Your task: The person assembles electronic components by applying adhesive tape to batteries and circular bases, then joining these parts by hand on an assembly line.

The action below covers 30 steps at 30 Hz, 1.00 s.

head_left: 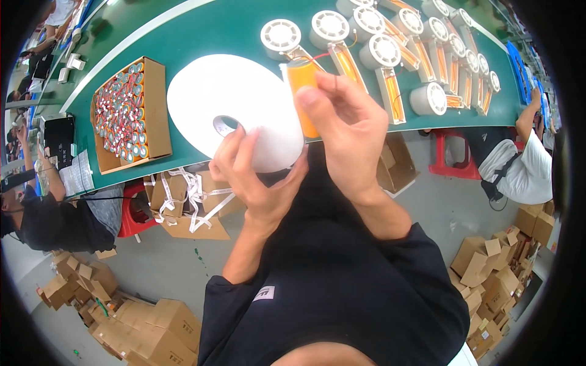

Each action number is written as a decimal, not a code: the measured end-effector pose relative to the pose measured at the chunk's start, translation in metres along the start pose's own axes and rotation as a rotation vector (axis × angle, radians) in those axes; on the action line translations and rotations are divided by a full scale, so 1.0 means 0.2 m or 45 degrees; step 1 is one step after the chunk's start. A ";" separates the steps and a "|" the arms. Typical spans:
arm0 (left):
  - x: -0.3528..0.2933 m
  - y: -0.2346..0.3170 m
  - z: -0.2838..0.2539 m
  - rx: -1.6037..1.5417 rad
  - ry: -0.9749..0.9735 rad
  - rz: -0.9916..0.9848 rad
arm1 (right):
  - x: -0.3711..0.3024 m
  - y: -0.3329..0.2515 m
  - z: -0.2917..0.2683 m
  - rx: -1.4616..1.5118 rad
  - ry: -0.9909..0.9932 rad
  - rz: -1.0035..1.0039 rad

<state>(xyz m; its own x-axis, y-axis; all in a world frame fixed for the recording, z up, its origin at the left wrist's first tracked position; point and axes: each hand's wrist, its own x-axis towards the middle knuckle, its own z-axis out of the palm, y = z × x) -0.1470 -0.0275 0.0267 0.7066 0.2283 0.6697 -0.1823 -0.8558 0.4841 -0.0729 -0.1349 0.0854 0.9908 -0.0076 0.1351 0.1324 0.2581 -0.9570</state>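
The left hand (250, 174) grips a white roll (213, 82) at its near side, fingers by the hole, thumb along the edge. The right hand (349, 125) pinches an orange cell (301, 91) with a red wire (319, 57) at its far end; cell and roll overlap, and contact is unclear. On the green table (198, 33), a box (160, 116) of cells stands left; white housings (381, 52) with orange parts in their handles crowd the far right. Under the table, left, a carton (210, 234) holds white strips (194, 189). Seated people (61, 219) flank the scene.
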 end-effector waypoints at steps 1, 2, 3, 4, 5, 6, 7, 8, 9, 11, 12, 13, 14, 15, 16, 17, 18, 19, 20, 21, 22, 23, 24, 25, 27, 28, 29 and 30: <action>0.00 0.02 0.01 -0.048 0.044 -0.038 | -0.01 0.02 0.02 0.000 -0.003 -0.001; 0.01 0.03 0.02 -0.094 0.090 -0.075 | -0.02 0.05 0.04 0.162 0.111 -0.070; 0.01 0.05 0.03 -0.091 0.095 -0.075 | -0.03 0.07 0.06 0.324 0.225 -0.138; 0.01 0.07 0.04 -0.144 0.108 -0.172 | -0.04 0.08 0.08 0.327 0.220 -0.138; 0.02 0.08 0.05 -0.201 0.119 -0.270 | -0.04 0.09 0.10 0.462 0.265 -0.160; 0.03 0.08 0.05 -0.202 0.121 -0.272 | -0.05 0.10 0.11 0.598 0.311 -0.181; 0.04 0.08 0.04 -0.227 0.119 -0.366 | -0.07 0.11 0.11 0.727 0.247 -0.156; 0.04 0.08 0.04 -0.250 0.115 -0.461 | -0.07 0.13 0.11 0.725 0.244 -0.153; 0.04 0.07 0.04 -0.250 0.117 -0.464 | -0.07 0.15 0.10 0.650 0.227 -0.194; 0.05 0.05 0.02 -0.419 0.158 -0.631 | -0.09 0.18 0.06 0.638 0.102 -0.190; 0.06 0.04 0.02 -0.417 0.164 -0.633 | -0.10 0.20 0.03 0.638 0.095 -0.188; 0.07 0.05 0.01 -0.489 0.182 -0.676 | -0.11 0.22 0.01 0.634 0.080 -0.130; 0.08 0.05 0.00 -0.560 0.202 -0.719 | -0.12 0.23 -0.01 0.630 0.063 -0.069; 0.08 0.05 0.00 -0.558 0.209 -0.722 | -0.12 0.21 -0.01 0.661 0.079 -0.051; 0.08 0.04 0.00 -0.520 0.158 -0.674 | -0.11 0.20 -0.03 0.660 0.073 -0.050; 0.09 0.04 0.00 -0.482 0.106 -0.624 | -0.11 0.18 -0.04 0.632 0.007 -0.038; 0.09 0.04 -0.01 -0.483 0.111 -0.621 | -0.10 0.17 -0.05 0.603 -0.057 -0.027; 0.10 0.03 -0.01 -0.409 0.122 -0.558 | -0.09 0.16 -0.04 0.540 -0.037 -0.001; 0.10 0.03 -0.01 -0.334 0.135 -0.495 | -0.09 0.16 -0.05 0.542 -0.043 -0.008; 0.10 0.03 -0.02 -0.334 0.145 -0.488 | -0.08 0.15 -0.07 0.431 -0.089 0.000; 0.11 0.03 -0.03 -0.257 0.142 -0.469 | -0.07 0.14 -0.09 0.323 -0.136 0.005; 0.11 0.03 -0.04 -0.172 0.148 -0.445 | -0.06 0.13 -0.09 0.337 -0.155 -0.008; 0.11 0.03 -0.05 -0.159 0.174 -0.432 | -0.07 0.12 -0.09 0.266 -0.154 0.025; 0.09 0.05 -0.05 -0.186 0.171 -0.448 | -0.08 0.10 -0.08 0.197 -0.155 0.056; 0.10 0.05 -0.05 -0.109 0.152 -0.345 | -0.09 0.14 -0.07 0.152 -0.102 -0.057; 0.11 0.05 -0.05 -0.114 0.144 -0.332 | -0.10 0.14 -0.06 0.231 -0.085 -0.014; 0.12 0.07 -0.05 -0.094 0.111 -0.345 | -0.11 0.13 -0.06 0.251 -0.112 -0.025; 0.12 0.08 -0.06 -0.074 0.079 -0.359 | -0.12 0.12 -0.06 0.266 -0.096 0.002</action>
<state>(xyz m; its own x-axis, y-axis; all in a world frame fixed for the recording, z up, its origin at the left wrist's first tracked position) -0.1414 -0.0291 0.0578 0.6924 0.4830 0.5360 -0.0247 -0.7266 0.6866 -0.0930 -0.1403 0.0555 0.9851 0.0629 0.1600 0.1147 0.4525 -0.8844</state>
